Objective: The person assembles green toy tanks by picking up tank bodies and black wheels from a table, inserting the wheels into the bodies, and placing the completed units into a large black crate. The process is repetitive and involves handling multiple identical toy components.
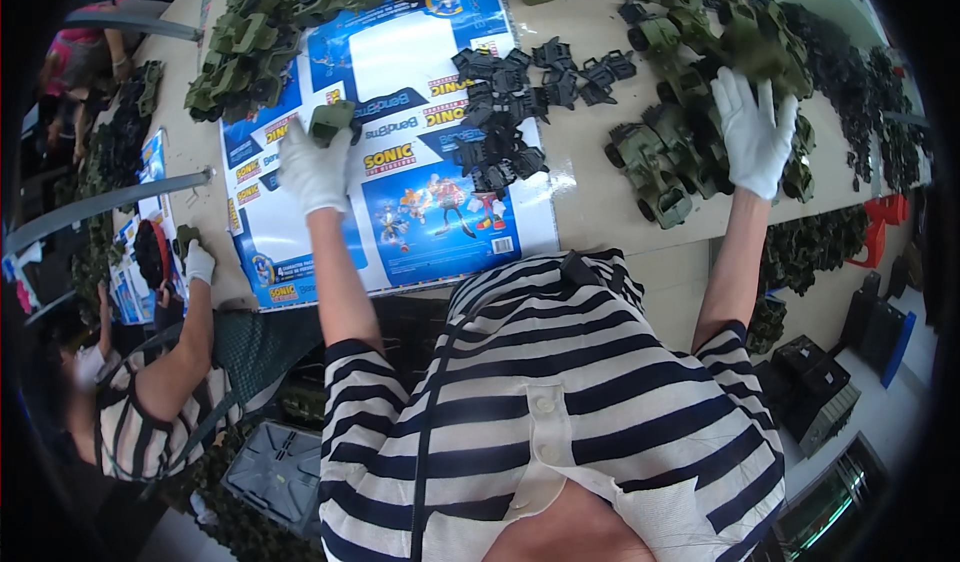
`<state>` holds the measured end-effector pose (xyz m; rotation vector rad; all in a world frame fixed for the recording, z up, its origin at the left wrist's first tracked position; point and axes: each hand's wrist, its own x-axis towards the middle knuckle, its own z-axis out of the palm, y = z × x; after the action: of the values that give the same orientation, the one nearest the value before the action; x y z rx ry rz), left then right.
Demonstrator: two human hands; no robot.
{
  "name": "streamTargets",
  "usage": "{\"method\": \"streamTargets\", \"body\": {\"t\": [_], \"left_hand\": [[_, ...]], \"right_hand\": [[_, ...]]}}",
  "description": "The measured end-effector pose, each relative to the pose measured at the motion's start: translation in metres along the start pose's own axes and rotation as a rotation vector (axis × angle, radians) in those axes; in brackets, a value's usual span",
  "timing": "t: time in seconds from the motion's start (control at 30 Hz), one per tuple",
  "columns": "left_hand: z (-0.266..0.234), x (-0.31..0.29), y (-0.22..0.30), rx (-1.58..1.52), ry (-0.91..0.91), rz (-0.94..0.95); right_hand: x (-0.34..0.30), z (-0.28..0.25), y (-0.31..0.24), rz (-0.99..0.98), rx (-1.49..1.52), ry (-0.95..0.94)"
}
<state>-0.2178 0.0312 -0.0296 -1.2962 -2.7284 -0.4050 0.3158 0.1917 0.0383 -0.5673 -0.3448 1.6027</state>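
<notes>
In a white glove, my left hand (316, 174) is closed around a small olive-green plastic part (332, 118) above a blue and white printed cardboard sheet (440, 217). My gloved right hand (754, 140) is stretched out at the right, fingers spread, over a pile of olive-green toy jeep bodies (662, 152). Just beyond its fingertips a green part (768, 60) looks blurred. I cannot tell whether the fingers touch it. Several black plastic parts (500, 102) lie in a loose heap on the sheet's right side and spill onto the table.
More green jeep bodies (240, 62) are heaped along the far left of the table (585, 197). Black parts (850, 92) cover its right side. A red object (875, 227) and dark crates (812, 382) stand beyond its right edge. A co-worker's gloved hand (199, 262) is at the left.
</notes>
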Motion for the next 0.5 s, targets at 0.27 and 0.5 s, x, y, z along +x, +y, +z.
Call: {"method": "streamTargets", "body": {"t": [0.27, 0.5], "left_hand": [[0.0, -0.023, -0.03, 0.412, -0.435, 0.185], [0.013, -0.061, -0.051, 0.222, -0.06, 0.531]], "right_hand": [[-0.038, -0.022, 0.134, 0.387, -1.326, -0.314], [-0.061, -0.043, 0.228, 0.066, -2.214, -0.789]]}}
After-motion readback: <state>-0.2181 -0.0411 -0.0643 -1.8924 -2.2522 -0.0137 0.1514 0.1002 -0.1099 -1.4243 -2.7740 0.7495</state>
